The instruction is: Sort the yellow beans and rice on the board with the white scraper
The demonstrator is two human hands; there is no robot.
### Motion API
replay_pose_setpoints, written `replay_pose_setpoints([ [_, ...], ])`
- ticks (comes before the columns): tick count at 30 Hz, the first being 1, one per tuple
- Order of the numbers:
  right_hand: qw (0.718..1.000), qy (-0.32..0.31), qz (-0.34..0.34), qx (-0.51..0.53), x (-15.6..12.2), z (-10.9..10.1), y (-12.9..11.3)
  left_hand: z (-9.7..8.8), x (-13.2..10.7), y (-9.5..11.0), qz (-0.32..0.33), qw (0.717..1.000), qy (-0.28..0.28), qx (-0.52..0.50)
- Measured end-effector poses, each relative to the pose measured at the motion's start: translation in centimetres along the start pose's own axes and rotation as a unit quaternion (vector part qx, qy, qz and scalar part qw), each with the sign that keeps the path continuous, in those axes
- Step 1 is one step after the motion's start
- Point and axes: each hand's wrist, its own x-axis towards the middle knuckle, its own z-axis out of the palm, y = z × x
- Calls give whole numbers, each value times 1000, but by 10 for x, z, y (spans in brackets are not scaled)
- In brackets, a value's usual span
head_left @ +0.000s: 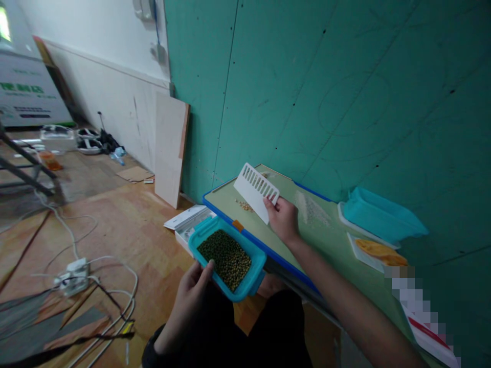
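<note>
My left hand [197, 281] grips the near rim of a blue plastic container [252, 239], thumb over the edge. Inside it lie dark green beans [218, 246] and paler tan beans [238, 261]. The container is held below and beside the front edge of a green-topped table [280, 236]. My right hand [283, 217] is closed on a white slotted scraper [251, 193], tilted above the tabletop. Left of the scraper sits a small pile of tan beans [244, 205] on the table. What the fingers do beneath the scraper is partly hidden.
A grainy white scatter [312, 208], another blue container [383, 217] and an orange cloth [378, 251] lie on the table's right side. A green wall [307, 92] rises right behind it. Cables and a power strip [74, 276] lie on the floor at left; a board [169, 151] leans nearby.
</note>
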Motion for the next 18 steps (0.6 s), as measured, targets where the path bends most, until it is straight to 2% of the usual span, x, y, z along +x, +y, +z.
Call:
replay_pose_setpoints([
  [6, 1000, -8, 11, -24, 6, 18, -6, 2, 0, -2, 4, 1000, -7, -5],
  [18, 997, -8, 16, -75, 7, 24, -13, 2, 0, -3, 14, 1000, -13, 10],
])
